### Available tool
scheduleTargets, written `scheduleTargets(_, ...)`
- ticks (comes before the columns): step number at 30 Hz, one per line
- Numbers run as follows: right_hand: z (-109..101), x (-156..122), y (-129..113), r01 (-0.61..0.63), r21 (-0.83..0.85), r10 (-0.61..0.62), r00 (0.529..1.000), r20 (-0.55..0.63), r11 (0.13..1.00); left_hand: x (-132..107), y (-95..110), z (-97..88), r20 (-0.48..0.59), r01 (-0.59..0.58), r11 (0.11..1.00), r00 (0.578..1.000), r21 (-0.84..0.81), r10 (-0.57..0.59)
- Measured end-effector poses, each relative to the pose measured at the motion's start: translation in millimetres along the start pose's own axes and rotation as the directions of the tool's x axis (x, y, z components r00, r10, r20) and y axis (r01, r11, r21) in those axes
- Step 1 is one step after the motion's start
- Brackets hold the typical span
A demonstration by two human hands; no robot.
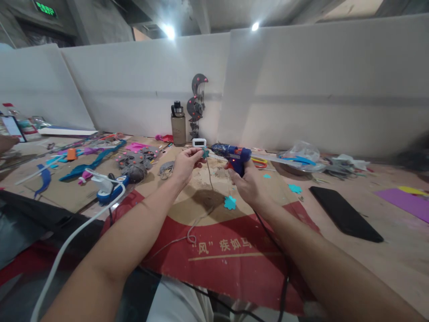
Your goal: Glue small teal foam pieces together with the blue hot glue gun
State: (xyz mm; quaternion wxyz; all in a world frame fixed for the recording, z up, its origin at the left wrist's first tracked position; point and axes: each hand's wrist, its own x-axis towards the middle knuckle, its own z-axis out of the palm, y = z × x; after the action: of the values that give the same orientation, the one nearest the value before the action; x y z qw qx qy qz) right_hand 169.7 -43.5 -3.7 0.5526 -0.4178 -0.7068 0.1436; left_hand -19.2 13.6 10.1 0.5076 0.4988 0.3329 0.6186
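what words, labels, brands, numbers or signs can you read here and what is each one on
"EXIT": on the green sign; the characters above it are too blurred to read.
"“风” 疾如马": on the red part of the cardboard; the last character is not fully clear.
Too small or blurred to read: the label on the glue gun, the screen of the small white device, and the screen of the phone at far left.

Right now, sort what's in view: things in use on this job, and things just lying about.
In use:
blue glue gun, in the right hand
small teal piece, in the left hand
grey cord, trailing below that piece
teal flower on the cardboard, probably

Apparently just lying about:
brown bottle
flat black device
purple sheet
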Motion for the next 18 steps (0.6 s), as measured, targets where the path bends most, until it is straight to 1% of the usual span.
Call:
scheduleTargets(3,-0.7,-0.3,-4.9,-0.044,-0.028,0.044,0.999,-0.010,0.999,-0.7,0.4,1.2,0.000,-0.007,1.000,1.000,0.002,0.007)
scheduleTargets(5,-0.4,-0.8,-5.9,-0.049,-0.052,0.049,0.999,-0.009,0.997,-1.3,1.2,2.1,-0.004,-0.015,1.000,1.000,-0.001,0.015)
scheduleTargets(12,2.7,-3.6,-0.4,-0.028,-0.048,0.029,0.999,0.017,0.998,-2.6,3.0,3.2,-0.025,-0.022,1.000,0.999,-0.015,0.021)
scheduleTargets(18,3.7,-4.8,-0.4,-0.007,-0.040,0.008,1.000,0.023,0.999,-3.9,2.1,3.1,0.000,-0.030,0.999,1.000,0.013,0.030)
